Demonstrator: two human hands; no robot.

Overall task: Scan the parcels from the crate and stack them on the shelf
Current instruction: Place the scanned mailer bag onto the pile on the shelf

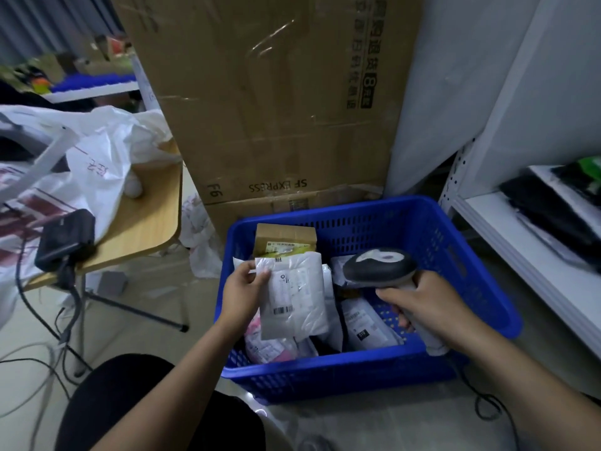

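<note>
Two hands are raised over the crate, each with something in its grasp. The left hand [242,288] pinches a white parcel [292,297] by its upper left corner, thumb on the front and fingers behind. It holds the parcel nearly upright above the crate's left half, the barcode label facing the camera. The right hand [419,301] is curled round the handle of a grey scanner [379,265], whose head sits just beside the parcel's right edge. A cable [481,402] trails from the handle down to the floor. Both bare forearms reach in from the bottom of the view. Below the hands, the blue crate [357,372] holds a small cardboard box [286,237] against its far wall, a white bag with a black label [364,323] and a pink parcel [270,346]. The white shelf [520,255] stands to the right with dark parcels [553,216] lying on it. A large cardboard box [276,109] stands behind the crate, and a small wooden table [146,216] with a white plastic bag [97,157] is to the left.
</note>
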